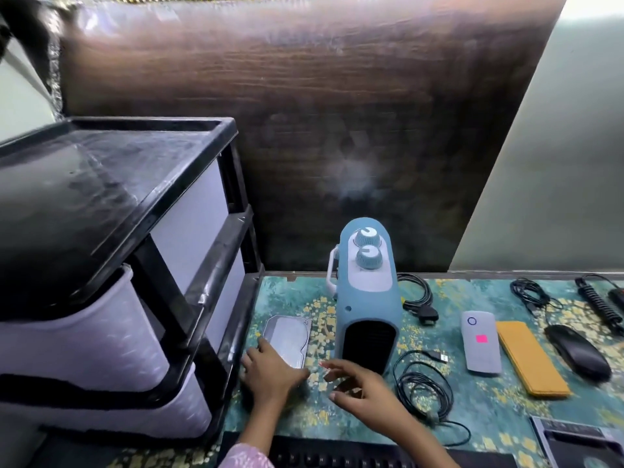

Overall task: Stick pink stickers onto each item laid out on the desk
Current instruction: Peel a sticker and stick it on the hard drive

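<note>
A silver hard drive (287,334) lies flat on the patterned desk mat (489,400), left of an upright blue heater (366,298). My left hand (266,371) rests on the drive's near end, fingers relaxed. My right hand (358,386) hovers with fingers spread just in front of the heater's base; whether a sticker is on a fingertip is too blurred to tell. A white power bank (481,349) carries a pink sticker (482,338). Further right lie a yellow pouch (531,359) and a black mouse (577,352).
A black-framed drawer unit (101,265) stands at the left edge of the desk. Black cables lie behind the heater (418,298), in front of it (422,390) and at the far right (533,295). A keyboard (337,457) sits at the near edge.
</note>
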### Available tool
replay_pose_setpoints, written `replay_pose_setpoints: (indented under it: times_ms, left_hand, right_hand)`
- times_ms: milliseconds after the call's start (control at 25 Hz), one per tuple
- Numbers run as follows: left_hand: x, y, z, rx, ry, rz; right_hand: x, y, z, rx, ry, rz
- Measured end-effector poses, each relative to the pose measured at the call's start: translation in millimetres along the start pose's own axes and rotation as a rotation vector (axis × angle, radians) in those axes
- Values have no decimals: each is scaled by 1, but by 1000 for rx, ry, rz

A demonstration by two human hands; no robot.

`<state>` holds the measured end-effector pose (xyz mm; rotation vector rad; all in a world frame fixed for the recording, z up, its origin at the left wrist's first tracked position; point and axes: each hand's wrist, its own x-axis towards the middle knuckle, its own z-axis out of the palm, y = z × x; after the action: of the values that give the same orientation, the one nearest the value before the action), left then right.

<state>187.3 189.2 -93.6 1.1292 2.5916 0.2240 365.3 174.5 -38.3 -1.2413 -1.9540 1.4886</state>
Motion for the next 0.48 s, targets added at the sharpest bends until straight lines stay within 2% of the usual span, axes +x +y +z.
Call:
replay_pose_setpoints:
  times_ms: [80, 120, 160, 240, 280, 360, 480]
  left_hand:
    - [1, -5, -14, -140, -57, -17]
    - [4, -8, -22, -364, -134, -26]
    - [5, -12, -30, -694, -244, -61]
    - [0, -20, -43, -1369, -619, -234]
    - [-6, -29, -44, -1566, -743, -288]
    - [-18, -43, -40, -1722, -825, -276]
    - [-35, -54, -33, -1731, -861, -199]
  right_hand:
    - [4, -2, 6, -2, 50, -29]
    - [5, -4, 10, 2, 91, -46]
    - [6, -6, 14, 17, 139, -62]
    - [5, -11, 20, 59, 208, -89]
    - [3, -14, 22, 75, 210, -101]
    - [1, -19, 24, 77, 195, -117]
    - [-1, -26, 25, 67, 188, -114]
